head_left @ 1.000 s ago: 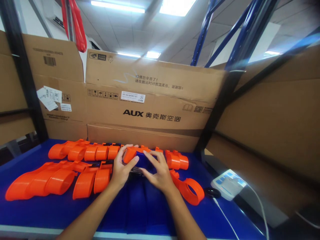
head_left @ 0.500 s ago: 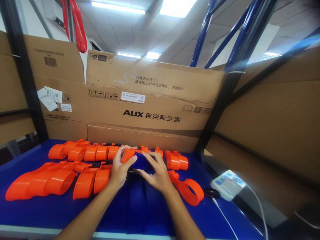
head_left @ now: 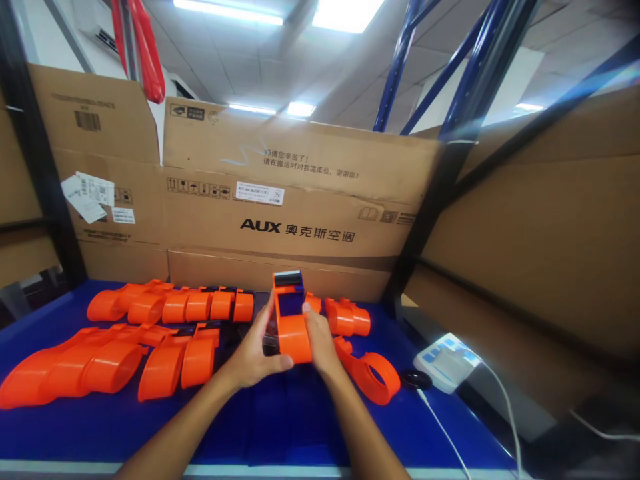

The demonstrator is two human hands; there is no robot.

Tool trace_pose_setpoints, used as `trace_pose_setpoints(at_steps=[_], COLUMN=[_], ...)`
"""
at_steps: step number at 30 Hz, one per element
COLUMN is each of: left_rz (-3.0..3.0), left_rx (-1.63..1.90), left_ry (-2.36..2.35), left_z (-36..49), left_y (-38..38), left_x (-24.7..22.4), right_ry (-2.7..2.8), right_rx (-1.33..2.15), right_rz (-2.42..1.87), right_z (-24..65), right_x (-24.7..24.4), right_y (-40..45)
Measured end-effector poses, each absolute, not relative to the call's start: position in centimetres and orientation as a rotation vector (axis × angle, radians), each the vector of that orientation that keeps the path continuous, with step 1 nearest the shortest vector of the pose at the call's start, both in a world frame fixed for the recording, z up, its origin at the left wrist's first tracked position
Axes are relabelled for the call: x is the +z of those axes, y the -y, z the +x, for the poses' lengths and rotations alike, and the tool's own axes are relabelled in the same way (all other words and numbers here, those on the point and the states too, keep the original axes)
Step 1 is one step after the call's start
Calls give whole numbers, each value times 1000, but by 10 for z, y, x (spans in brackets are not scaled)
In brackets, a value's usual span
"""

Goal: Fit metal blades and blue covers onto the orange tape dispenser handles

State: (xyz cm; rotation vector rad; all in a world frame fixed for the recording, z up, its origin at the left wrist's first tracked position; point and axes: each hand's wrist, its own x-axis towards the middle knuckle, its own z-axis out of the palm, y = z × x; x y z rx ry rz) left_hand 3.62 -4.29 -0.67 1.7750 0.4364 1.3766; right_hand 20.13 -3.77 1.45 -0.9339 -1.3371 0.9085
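Between my two hands an orange tape dispenser [head_left: 294, 337] stands upright above the blue table, its round ring low and its frame with a dark, shiny-edged end at the top. My left hand [head_left: 255, 353] grips it from the left, thumb across the lower ring. My right hand [head_left: 321, 341] is closed against its right side, with the fingers partly hidden behind it. To the right of my right hand lies a single orange tape dispenser [head_left: 383, 377] on its side. More orange dispensers [head_left: 113, 367] lie in rows to the left.
A blue-topped table [head_left: 170, 433] carries everything. Several dispensers [head_left: 197, 305] form a back row, with a few more [head_left: 347, 317] at right. A white device [head_left: 447, 362] with a cable and a black round object [head_left: 416, 380] sit on the right. Cardboard [head_left: 280, 200] walls the back.
The dispenser has been turned upright, so its ring now faces me below and the dark end points up. Both hands have shifted their grip to its sides.
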Motion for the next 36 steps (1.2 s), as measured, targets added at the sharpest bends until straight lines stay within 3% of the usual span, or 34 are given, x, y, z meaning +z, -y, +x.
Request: trace_pose_setpoints(at_steps=[8, 18, 20, 24, 26, 36], left_rz=[2194, 2656, 2687, 2689, 2668, 2582], left_rx=[1568, 1446, 1464, 1459, 1452, 1245], left_ry=[-928, -1333, -1346, -1228, -1177, -1066], left_z=[42, 27, 23, 14, 10, 26], left_y=[56, 57, 58, 55, 50, 12], left_x=[-2, 19, 31, 53, 61, 80], right_ry=[1288, 1281, 1329, 1495, 1594, 1931], right_rx=[1106, 1080, 942, 226, 33, -19], right_rz=[-928, -873, -940, -1189, -1298, -1677], right_z=[201, 203, 210, 231, 239, 244], right_x=[17, 14, 14, 10, 7, 7], right_y=[33, 27, 23, 12, 5, -2])
